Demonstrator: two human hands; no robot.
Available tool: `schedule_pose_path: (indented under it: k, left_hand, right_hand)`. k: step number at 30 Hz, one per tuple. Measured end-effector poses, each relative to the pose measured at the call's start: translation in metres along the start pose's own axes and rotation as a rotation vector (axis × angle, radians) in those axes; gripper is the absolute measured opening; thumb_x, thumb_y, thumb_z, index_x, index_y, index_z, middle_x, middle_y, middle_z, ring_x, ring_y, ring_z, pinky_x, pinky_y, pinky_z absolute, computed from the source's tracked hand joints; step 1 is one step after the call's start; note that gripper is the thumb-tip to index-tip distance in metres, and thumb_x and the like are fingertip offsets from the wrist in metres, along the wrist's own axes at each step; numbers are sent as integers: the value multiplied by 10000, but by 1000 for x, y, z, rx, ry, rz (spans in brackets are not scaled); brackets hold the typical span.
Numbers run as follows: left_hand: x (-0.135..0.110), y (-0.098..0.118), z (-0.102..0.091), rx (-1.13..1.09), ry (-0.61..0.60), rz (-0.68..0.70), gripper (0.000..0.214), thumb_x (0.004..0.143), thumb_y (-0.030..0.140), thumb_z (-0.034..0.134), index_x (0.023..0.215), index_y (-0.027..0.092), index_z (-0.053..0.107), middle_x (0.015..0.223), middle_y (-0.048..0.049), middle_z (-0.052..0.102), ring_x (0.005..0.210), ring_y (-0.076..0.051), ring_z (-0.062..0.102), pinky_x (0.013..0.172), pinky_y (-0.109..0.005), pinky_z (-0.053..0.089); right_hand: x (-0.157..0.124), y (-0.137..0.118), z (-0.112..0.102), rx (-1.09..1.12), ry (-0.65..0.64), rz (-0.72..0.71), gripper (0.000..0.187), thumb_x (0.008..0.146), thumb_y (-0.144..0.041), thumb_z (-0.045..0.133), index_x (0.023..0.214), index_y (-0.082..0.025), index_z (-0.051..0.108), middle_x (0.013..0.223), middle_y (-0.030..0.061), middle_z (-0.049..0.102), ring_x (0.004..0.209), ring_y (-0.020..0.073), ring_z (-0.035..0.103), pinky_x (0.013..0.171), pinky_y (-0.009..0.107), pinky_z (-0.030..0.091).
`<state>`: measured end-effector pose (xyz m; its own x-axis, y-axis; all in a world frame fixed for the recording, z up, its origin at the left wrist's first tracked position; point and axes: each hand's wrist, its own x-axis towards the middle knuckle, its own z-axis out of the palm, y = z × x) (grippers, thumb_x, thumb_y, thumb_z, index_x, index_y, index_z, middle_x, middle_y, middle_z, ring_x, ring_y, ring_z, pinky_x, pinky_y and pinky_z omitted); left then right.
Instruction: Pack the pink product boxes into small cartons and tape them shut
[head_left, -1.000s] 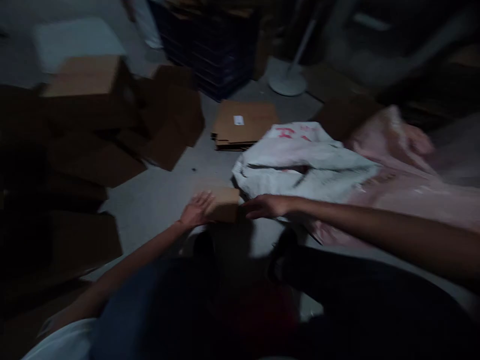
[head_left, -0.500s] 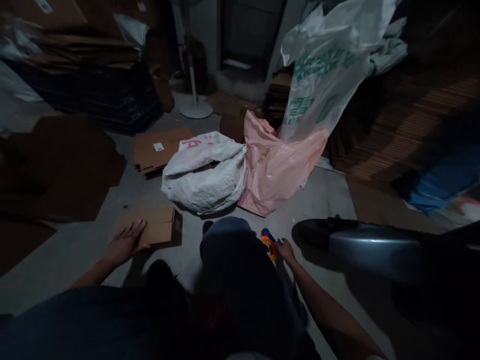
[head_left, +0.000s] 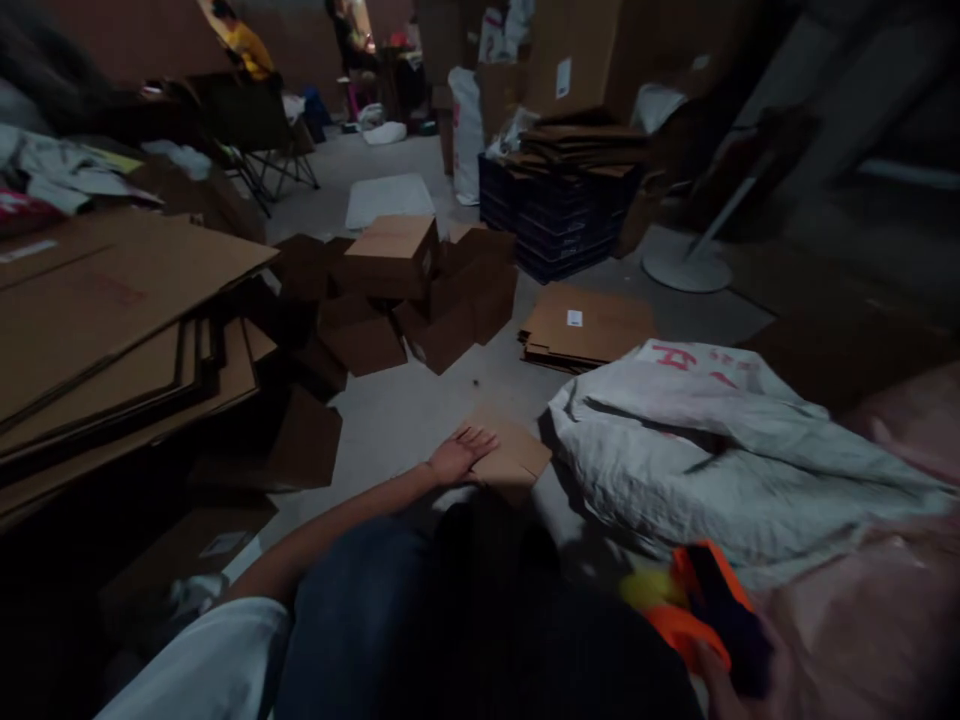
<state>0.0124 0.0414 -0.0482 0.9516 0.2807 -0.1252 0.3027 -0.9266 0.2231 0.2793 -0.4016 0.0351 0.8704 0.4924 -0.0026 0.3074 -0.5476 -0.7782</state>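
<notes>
My left hand lies flat, fingers spread, on the top of a small brown cardboard box that sits on the grey floor in front of my knees. My right hand is at the bottom right corner, close to the camera and blurred, closed around an orange, yellow and dark tape dispenser. A crumpled white woven sack with red marks lies just right of the box.
Several made-up brown boxes are piled further ahead. Flat cardboard sheets are stacked at left, another flat stack lies ahead. A dark crate pile, a white fan base and a pink bag stand right. People sit far back.
My right hand has picked the orange tape dispenser off the floor and brought it up close. The view has swung left. My left hand stays on the small box.
</notes>
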Motion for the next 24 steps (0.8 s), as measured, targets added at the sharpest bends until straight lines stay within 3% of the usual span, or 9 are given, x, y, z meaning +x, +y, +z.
schedule_pose_path:
  k: [1, 3, 5, 7, 9, 14, 18, 21, 24]
  left_hand:
    - [0, 0, 5, 15, -3, -14, 852, 980, 502, 685, 1705, 211, 345, 1736, -155, 401, 1628, -365, 328, 1332, -545, 210]
    - [-1, 0, 13, 28, 1, -42, 699, 1034, 343, 605, 1689, 242, 382, 1729, -112, 429, 1618, -335, 357, 1330, -541, 220]
    - [-1, 0, 19, 2, 41, -39, 656, 1057, 346, 573, 1681, 244, 397, 1711, -113, 458, 1595, -331, 395, 1329, -567, 215]
    - [-2, 0, 23, -53, 110, -6, 695, 1054, 438, 595, 1685, 234, 386, 1709, -128, 459, 1576, -334, 421, 1335, -585, 192]
    - [-4, 0, 26, -106, 179, 19, 717, 1050, 473, 609, 1686, 230, 384, 1712, -129, 454, 1580, -318, 418, 1343, -553, 190]
    - [-8, 0, 33, -214, 215, 34, 687, 1067, 435, 589, 1698, 284, 361, 1722, -74, 446, 1652, -275, 293, 1360, -504, 153]
    - [-11, 6, 26, -424, 163, 1, 745, 1033, 434, 642, 1701, 278, 351, 1751, -88, 387, 1667, -331, 243, 1353, -593, 93]
    - [-15, 14, -4, -756, 206, -40, 769, 966, 531, 715, 1633, 220, 490, 1687, -145, 488, 1607, -397, 359, 1321, -595, 208]
    - [-15, 24, -47, -1221, 273, -339, 571, 1038, 593, 563, 1390, 176, 732, 1364, -146, 756, 1226, -304, 702, 1042, -407, 525]
  right_hand:
    - [17, -31, 26, 74, -11, -107, 918, 812, -748, 660, 1528, -205, 467, 1400, 210, 636, 1252, 415, 644, 1044, 609, 558]
    - [48, -88, 90, 179, -114, -248, 878, 895, -671, 636, 1603, -199, 417, 1562, 193, 529, 1408, 388, 542, 1181, 602, 458]
    - [69, -122, 156, 201, -212, -384, 836, 950, -621, 597, 1639, -202, 379, 1578, 194, 501, 1425, 366, 519, 1186, 597, 454]
    - [80, -127, 208, 134, -239, -522, 753, 996, -559, 555, 1638, -198, 398, 1425, 195, 551, 1274, 340, 592, 1066, 581, 541]
    - [84, -114, 236, 27, -246, -681, 683, 1026, -451, 530, 1655, -230, 384, 1310, 171, 533, 1145, 310, 613, 945, 547, 593]
    - [98, -76, 227, -133, -279, -986, 864, 1006, -265, 563, 1743, -309, 116, 1270, 168, 484, 1045, 287, 616, 778, 456, 626]
    - [107, -64, 217, -154, -298, -1123, 950, 962, -220, 635, 1736, -359, 103, 1228, 149, 513, 957, 264, 619, 695, 391, 608]
    - [103, -56, 219, -180, -294, -1136, 955, 946, -188, 623, 1727, -407, 120, 1197, 124, 511, 921, 248, 611, 687, 378, 600]
    - [97, -58, 220, -195, -319, -1119, 955, 944, -188, 634, 1730, -401, 134, 1190, 123, 507, 886, 237, 597, 642, 352, 587]
